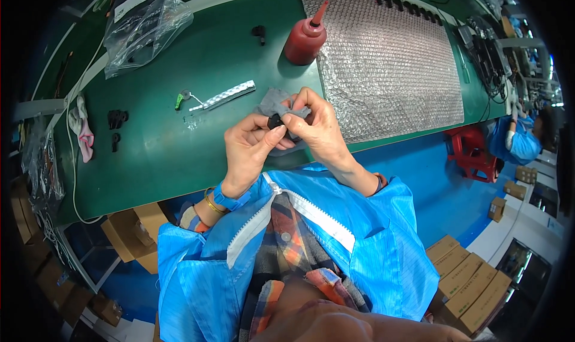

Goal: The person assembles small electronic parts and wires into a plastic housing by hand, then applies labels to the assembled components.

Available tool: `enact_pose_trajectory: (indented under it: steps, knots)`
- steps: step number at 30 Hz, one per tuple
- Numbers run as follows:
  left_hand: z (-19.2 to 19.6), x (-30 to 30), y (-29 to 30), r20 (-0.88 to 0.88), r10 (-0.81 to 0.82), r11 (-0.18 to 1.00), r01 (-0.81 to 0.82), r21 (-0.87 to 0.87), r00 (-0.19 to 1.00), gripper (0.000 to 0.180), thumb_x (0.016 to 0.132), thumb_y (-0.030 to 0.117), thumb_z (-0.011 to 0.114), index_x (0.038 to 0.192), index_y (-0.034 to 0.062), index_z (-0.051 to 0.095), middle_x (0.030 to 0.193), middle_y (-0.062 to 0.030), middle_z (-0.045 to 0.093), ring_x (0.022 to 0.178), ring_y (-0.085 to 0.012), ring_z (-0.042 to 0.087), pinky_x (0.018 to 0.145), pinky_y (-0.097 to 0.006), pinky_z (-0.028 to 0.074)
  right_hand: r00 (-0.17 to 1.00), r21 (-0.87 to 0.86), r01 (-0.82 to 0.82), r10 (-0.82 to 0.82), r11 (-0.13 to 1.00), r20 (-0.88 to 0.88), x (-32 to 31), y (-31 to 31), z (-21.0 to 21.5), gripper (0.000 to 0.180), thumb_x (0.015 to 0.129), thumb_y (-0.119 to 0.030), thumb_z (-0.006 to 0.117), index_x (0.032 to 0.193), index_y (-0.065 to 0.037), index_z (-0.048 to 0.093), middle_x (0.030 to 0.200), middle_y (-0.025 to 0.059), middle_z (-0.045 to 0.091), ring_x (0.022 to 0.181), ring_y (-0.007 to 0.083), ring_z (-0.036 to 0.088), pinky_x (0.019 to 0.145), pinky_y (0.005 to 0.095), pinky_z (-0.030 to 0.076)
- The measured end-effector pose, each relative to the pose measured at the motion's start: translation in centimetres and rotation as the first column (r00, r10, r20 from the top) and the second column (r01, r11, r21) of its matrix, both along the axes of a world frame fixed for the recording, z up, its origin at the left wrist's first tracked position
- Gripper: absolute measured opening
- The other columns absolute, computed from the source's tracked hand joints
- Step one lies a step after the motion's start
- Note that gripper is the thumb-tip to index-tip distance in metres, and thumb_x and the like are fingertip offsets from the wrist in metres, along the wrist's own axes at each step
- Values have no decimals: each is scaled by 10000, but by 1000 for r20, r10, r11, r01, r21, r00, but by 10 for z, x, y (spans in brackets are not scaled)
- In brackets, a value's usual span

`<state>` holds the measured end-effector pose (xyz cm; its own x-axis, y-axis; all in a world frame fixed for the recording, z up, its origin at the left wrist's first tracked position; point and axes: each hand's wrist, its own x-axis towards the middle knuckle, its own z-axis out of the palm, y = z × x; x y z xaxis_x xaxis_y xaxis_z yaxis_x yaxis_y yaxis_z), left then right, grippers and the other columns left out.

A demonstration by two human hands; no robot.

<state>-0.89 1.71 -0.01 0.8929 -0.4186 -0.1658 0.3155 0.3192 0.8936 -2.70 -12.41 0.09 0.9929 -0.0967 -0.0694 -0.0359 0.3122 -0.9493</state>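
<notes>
Over the near part of the green table, my left hand [249,145] pinches a small black part [275,121] between thumb and fingertips. Close against it, my right hand [318,127] is closed on a grey cloth [274,101], its thumb touching the black part. The cloth bunches up behind the part and some of it hangs below my fingers. What exact kind the black part is, I cannot make out. Beyond my hands stands a red squeeze bottle [303,42] with a pointed nozzle.
Bubble wrap [389,66] covers the table's right side, with several black parts [407,7] along its far edge. A silvery strip [227,95], a green-tipped piece [179,100], black pieces [118,119], and a pink-white glove [82,129] lie leftward. A coworker in blue [516,141] sits far right.
</notes>
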Motion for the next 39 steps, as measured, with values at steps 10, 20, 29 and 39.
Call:
enact_pose_trajectory:
  steps: [10, 20, 29, 39]
  knots:
    - [1, -1, 0, -29, -15, 1000, 15, 11, 999, 106, 795, -22, 613, 860, -47, 534, 694, -111, 612, 617, -170, 639, 592, -191, 523, 994, 43, -41, 45, 998, -101, -1, -2, 5, 140, 726, -59, 594, 732, -62, 454, 909, 107, 499, 795, 141, 444, 706, 228, 374]
    - [6, 2, 0, -69, -24, 1000, 25, 12, 997, 104, 798, -10, 617, 855, -42, 536, 692, -106, 611, 613, -176, 645, 582, -186, 518, 996, 130, -11, 22, 991, -87, 1, -5, 4, 148, 759, -61, 578, 720, -57, 435, 754, 51, 536, 607, 63, 438, 528, 155, 371]
    - [8, 1, 1, -62, -42, 999, 44, 27, 997, 103, 798, -13, 616, 859, -39, 538, 690, -101, 610, 612, -176, 646, 568, -181, 514, 999, -63, -45, 44, 997, -26, 0, -6, 10, 158, 759, -76, 591, 722, -62, 437, 747, 48, 533, 616, 64, 440, 545, 152, 373]
    - [8, 2, 1, -106, -61, 998, 61, -9, 993, 99, 801, -10, 612, 865, -35, 540, 692, -100, 610, 615, -175, 647, 568, -179, 513, 987, 224, -72, 102, 972, -124, 0, -13, 0, 155, 758, -76, 584, 724, -65, 433, 760, 52, 542, 614, 63, 439, 543, 154, 376]
